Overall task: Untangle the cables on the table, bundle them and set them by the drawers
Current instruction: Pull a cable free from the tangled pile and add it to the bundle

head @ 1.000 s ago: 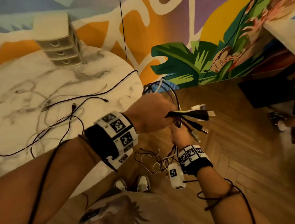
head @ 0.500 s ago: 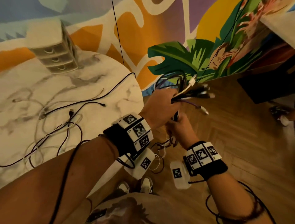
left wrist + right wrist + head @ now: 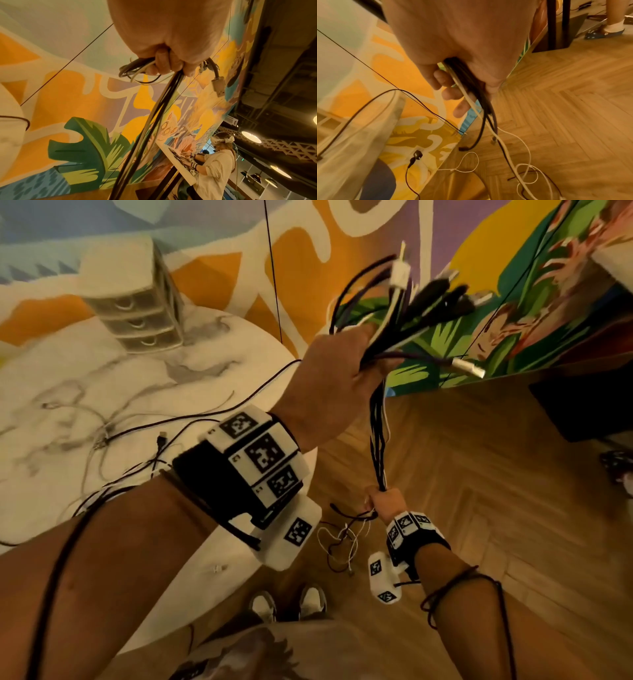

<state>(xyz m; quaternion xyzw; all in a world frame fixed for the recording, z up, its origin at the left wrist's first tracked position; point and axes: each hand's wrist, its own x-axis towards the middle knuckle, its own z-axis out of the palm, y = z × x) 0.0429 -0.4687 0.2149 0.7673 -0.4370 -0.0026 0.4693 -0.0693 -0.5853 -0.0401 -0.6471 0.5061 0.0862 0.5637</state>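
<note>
Black and white cable bundle (image 3: 378, 436), taut between left hand (image 3: 337, 378), right hand (image 3: 385, 501)

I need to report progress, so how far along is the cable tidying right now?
Partly done. The left hand grips a bunch of cables by the plug ends; the right hand holds the bunch lower down, tails dangling toward the floor. Loose cables lie on the table. Nothing is by the drawers yet.
</note>
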